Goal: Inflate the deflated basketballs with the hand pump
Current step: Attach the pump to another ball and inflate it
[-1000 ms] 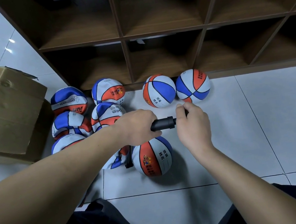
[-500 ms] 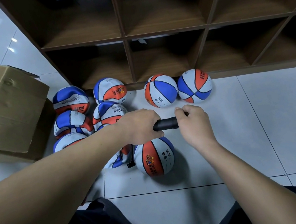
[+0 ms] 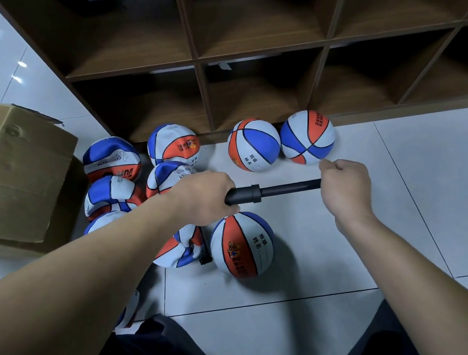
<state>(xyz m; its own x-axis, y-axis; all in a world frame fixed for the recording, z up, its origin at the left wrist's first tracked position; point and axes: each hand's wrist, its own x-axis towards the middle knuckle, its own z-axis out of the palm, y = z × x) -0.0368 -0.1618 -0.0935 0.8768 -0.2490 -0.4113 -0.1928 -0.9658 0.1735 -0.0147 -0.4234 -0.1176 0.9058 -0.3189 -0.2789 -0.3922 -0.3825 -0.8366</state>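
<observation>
The left hand (image 3: 205, 199) had its grip clamped round the black barrel of the hand pump (image 3: 243, 195), which lay level above the floor (image 3: 441, 192). The right hand (image 3: 344, 183) had its grip closed on the far end of the pump's thin rod, the handle itself hidden inside the fist; the rod showed drawn out between the two hands, which were well apart. Just below the left grip sat a round basketball (image 3: 242, 244) in orange, white and blue, and beside it, under the left wrist, a crumpled flat ball (image 3: 181, 247). Beyond the right grip, two round balls (image 3: 253, 144) (image 3: 307, 137) rested against the foot of the wooden shelf unit (image 3: 253, 49), touching each other. Beyond and outward of the left grip lay a cluster of sagging balls (image 3: 112, 160), near a cardboard box (image 3: 11, 180). Whether the pump's needle was in any ball could not be told.
</observation>
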